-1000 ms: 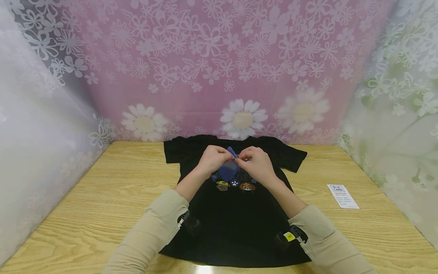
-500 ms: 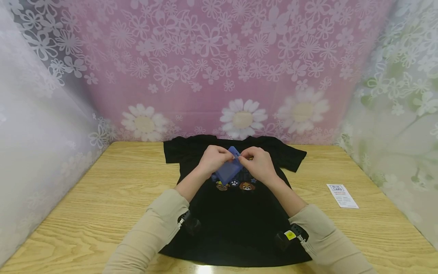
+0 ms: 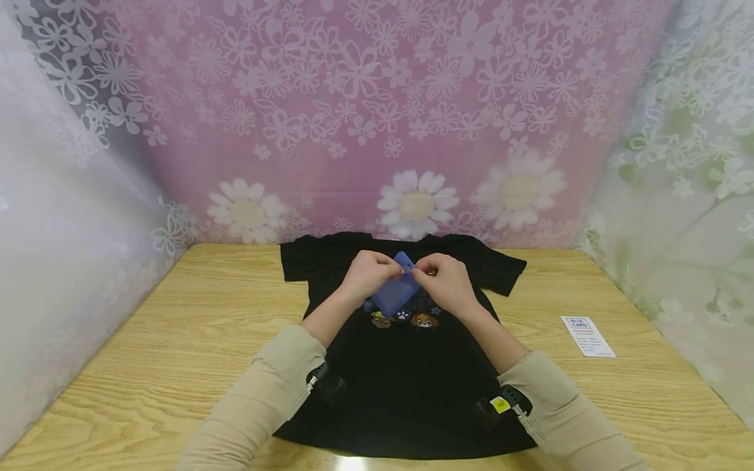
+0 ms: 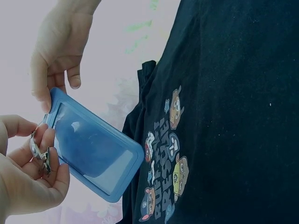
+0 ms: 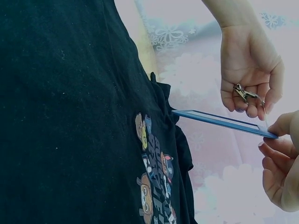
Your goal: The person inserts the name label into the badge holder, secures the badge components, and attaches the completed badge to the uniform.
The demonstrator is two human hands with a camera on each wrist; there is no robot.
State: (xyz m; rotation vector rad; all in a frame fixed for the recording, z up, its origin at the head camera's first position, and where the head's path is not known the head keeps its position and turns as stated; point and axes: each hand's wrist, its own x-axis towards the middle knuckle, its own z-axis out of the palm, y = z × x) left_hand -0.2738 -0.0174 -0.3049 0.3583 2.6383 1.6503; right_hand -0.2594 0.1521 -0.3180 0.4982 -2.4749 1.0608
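A blue translucent badge holder is held tilted over the printed chest of a black T-shirt. My right hand pinches its slotted top end between thumb and fingers. In the left wrist view, a metal badge clip with a short clear strap lies against the curled fingers of my left hand. The left thumb and index finger pinch the strap close to the holder's slot. Seen from the right wrist, the holder is nearly edge-on, with the clip beside its top end.
A white card with printed text lies on the wooden table to the right of the T-shirt. Behind the table hangs a pink flowered curtain, and pale curtains stand at both sides. Wrist-worn cameras sit at both cuffs.
The badge holder has turned from a narrow, angled pose so that its flat face and top slot show more. Both hands stay almost in place over the shirt.
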